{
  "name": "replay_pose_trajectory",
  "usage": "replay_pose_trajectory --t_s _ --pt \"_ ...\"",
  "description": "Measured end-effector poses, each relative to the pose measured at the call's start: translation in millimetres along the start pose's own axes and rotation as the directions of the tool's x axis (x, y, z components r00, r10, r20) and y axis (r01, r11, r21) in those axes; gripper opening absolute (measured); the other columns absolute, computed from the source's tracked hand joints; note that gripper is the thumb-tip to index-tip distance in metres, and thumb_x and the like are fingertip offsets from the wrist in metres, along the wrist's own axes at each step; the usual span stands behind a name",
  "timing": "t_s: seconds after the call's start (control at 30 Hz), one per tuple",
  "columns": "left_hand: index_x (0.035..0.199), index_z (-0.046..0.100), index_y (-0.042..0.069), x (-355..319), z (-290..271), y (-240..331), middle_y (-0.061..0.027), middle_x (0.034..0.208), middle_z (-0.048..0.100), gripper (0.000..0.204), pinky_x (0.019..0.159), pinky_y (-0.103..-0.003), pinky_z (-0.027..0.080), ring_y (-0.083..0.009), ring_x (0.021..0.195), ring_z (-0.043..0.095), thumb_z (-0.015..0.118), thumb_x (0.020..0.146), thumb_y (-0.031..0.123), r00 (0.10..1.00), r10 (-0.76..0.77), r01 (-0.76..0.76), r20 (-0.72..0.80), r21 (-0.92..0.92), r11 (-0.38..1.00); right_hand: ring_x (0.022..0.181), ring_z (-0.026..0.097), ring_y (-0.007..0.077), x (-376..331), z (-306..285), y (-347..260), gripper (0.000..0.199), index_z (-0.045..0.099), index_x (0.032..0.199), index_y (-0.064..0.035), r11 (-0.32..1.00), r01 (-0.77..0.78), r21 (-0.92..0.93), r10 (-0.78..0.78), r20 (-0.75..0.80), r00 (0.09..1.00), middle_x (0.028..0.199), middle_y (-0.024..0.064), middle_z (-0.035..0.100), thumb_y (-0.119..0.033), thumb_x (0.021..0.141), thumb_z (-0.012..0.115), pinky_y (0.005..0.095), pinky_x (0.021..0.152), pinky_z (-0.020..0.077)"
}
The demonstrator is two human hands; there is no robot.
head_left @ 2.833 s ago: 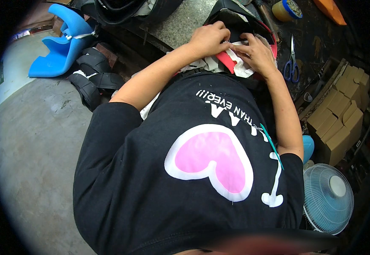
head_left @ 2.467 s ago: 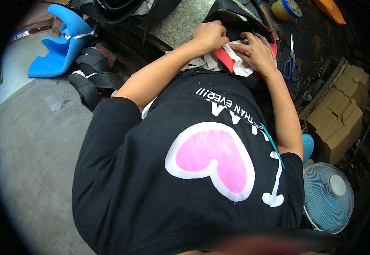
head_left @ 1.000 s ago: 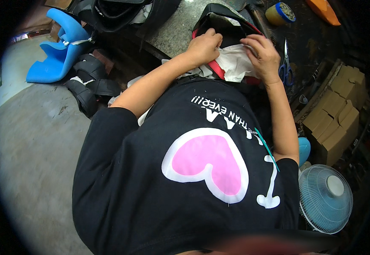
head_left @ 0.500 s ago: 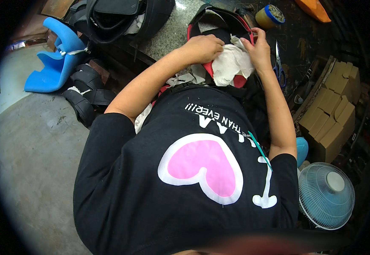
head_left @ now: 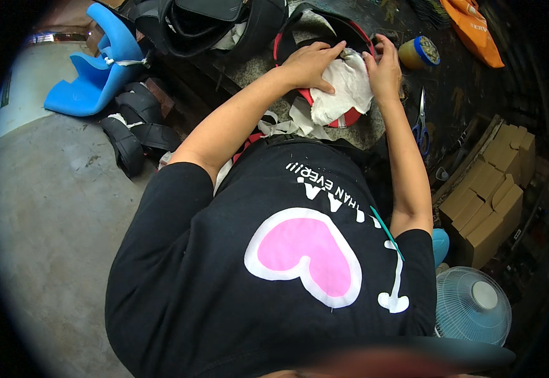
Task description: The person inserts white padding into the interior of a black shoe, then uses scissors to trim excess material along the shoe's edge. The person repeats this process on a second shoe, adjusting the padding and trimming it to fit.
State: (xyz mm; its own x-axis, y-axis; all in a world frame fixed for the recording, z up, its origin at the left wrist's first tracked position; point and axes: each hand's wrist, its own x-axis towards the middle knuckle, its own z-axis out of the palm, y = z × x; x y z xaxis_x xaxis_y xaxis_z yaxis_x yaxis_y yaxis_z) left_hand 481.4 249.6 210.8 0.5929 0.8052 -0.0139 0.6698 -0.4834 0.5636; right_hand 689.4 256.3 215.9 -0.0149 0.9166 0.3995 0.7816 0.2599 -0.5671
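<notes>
Well below and left of the fingers, grey concrete floor (head_left: 54, 220); rightward, a dark, stained bench (head_left: 454, 91). Left of the fingers, a bulky black bag-like item (head_left: 208, 22). Lower right, past the forearm, cardboard boxes (head_left: 489, 189), then a pale blue fan (head_left: 474, 305). Far left, a bent blue foam piece (head_left: 95, 69) tied with white cord, above black padded straps (head_left: 141, 123).

Right under the fingers, on a speckled slab, a red-trimmed black piece (head_left: 345, 26), curved like a pouch, with a white cloth (head_left: 345, 97) between both hands. Left hand (head_left: 312, 66) spread, fingers loose and flat across the cloth's upper left, no clench visible. Right hand (head_left: 385, 69) bent about the right rim, thumb toward the cloth; cannot tell how firm the pinch.

Step in hand, by judgement: arranging the cloth against the piece. Next move seems to call for a steady rim and a smoothing sweep of the left fingers.

Piece: black inside, red along the edge, red again below the cloth. Cloth: soft-looking, wrinkled, ragged-edged, hanging toward the shirt. Below the left fingers, white scraps (head_left: 303, 120). Right of the right fingers, blue-handled scissors (head_left: 421, 132) and, nearer, a blue-rimmed jar (head_left: 418, 52).
</notes>
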Motion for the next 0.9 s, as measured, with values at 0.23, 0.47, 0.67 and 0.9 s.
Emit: replay_pose_trajectory --t_s 0.23,0.47,0.67,0.9 --pt "0.153 0.018 0.007 -0.6 4.1 -6.3 -0.0257 0.139 0.046 0.122 0.107 -0.042 0.038 -0.0381 0.131 0.042 0.086 0.056 0.038 0.999 0.020 -0.020 0.031 0.029 0.999 0.119 0.056 0.0279 -38.4 -55.8 -41.8 0.045 0.063 0.118 -0.0140 0.754 0.655 -0.050 -0.536 0.530 0.657 0.119 0.0110 0.063 -0.018 0.074 0.073 0.0413 0.102 0.0451" --pt "0.152 0.019 0.006 4.0 19.2 -9.6 -0.0210 0.139 0.049 0.074 0.109 -0.040 0.036 -0.0339 0.130 0.044 0.049 0.093 0.039 0.998 -0.048 0.049 -0.032 0.028 0.998 0.106 0.067 0.0223 -77.4 -69.2 -19.2 0.031 0.069 0.109 -0.0109 0.859 0.510 -0.049 -0.429 0.476 0.768 0.109 0.0047 0.071 -0.004 0.081 0.058 0.0405 0.101 0.0472" --pt "0.151 0.024 0.006 1.0 20.7 8.2 -0.0220 0.138 0.049 0.094 0.106 -0.042 0.039 -0.0344 0.129 0.046 0.067 0.078 0.047 0.994 -0.097 0.101 -0.056 0.080 0.992 0.102 0.067 0.0241 -85.6 -68.9 -19.6 0.031 0.069 0.110 -0.0126 0.845 0.525 -0.099 -0.388 0.561 0.731 0.107 0.0090 0.071 -0.008 0.082 0.057 0.0394 0.096 0.0497" --pt "0.151 0.022 0.004 -7.1 20.1 28.4 -0.0235 0.138 0.047 0.120 0.107 -0.042 0.038 -0.0351 0.130 0.045 0.082 0.059 0.053 0.990 -0.068 0.084 -0.126 0.131 0.988 0.090 0.066 0.0318 -41.2 -69.9 -56.2 0.024 0.070 0.101 -0.0141 0.922 0.302 -0.243 -0.051 0.697 0.715 0.089 0.0093 0.067 -0.018 0.079 0.062 0.0409 0.087 0.0513"
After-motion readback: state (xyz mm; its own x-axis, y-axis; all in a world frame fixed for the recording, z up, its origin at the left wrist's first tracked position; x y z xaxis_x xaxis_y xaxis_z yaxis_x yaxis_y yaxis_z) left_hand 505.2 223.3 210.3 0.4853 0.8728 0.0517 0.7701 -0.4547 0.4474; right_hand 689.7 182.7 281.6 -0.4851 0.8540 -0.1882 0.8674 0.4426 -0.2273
